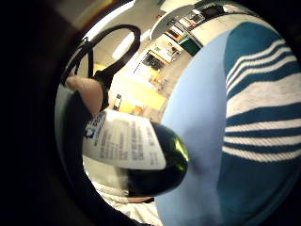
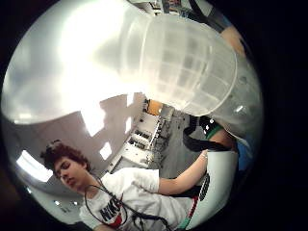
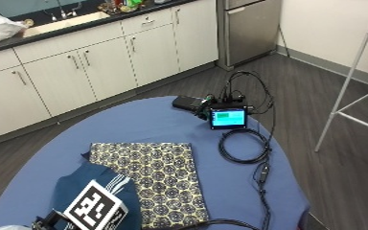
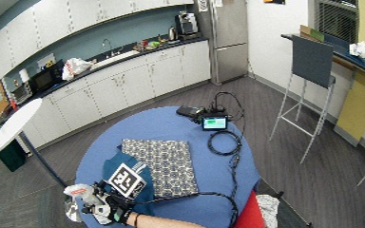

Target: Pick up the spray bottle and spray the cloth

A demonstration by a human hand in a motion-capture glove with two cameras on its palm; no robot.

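Observation:
In the wide outside view my gloved right hand (image 4: pixel 113 209) grips the spray bottle (image 4: pixel 75 199), a clear bottle with a white and red head, just off the near left edge of the round blue table (image 4: pixel 170 126). The bottle's printed label (image 1: pixel 124 143) and translucent body (image 2: pixel 187 62) fill the palm views, with a fingertip (image 1: pixel 87 92) against it. A folded teal cloth with white stripes (image 3: pixel 101 187) lies on the table beside the hand. A patterned yellow and navy cloth (image 3: pixel 149 177) lies flat right of it. In the outside view the hand is mostly hidden.
A small screen device (image 3: pixel 228 117) with a coiled black cable (image 3: pixel 243 146) sits at the table's far right. A cable runs along the near right edge. White kitchen cabinets (image 3: pixel 95 67) stand behind, a tall stool (image 4: pixel 309 71) to the right, and a white round table (image 4: pixel 14 123) to the left.

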